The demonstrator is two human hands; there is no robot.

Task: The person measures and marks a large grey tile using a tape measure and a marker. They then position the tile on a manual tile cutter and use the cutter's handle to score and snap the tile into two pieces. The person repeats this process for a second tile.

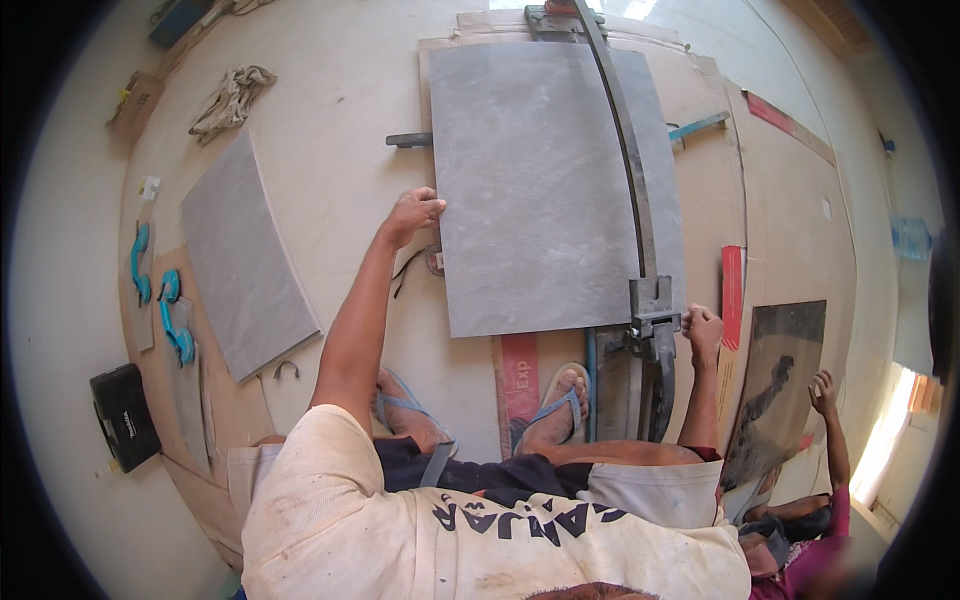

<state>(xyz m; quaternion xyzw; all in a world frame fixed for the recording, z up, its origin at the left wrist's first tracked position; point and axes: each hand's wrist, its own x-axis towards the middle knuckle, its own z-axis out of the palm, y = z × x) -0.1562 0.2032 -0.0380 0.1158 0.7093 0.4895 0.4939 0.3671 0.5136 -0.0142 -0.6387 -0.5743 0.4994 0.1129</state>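
Observation:
A large grey tile point(530, 180) lies flat on a tile cutter, whose long dark rail point(628, 165) crosses over its right part. At the tile's left edge is my left hand point(416, 212), fingers closed against that edge. My right hand point(704, 328), curled up, meets the right edge near the lower corner; its fingertips are partly hidden. Just beside it sits the cutter's black sliding head point(652, 308), at the near end of the rail. A small round tape measure point(434, 260) rests on the floor below my left hand, partly under the tile.
Another grey tile point(245, 255) lies at left, by turquoise suction lifters point(175, 318) and a black case point(125, 416). A crumpled cloth point(232, 102) is farther back. To the right are cardboard point(785, 210), a dark tile point(775, 385) and another person's raised hand point(823, 392).

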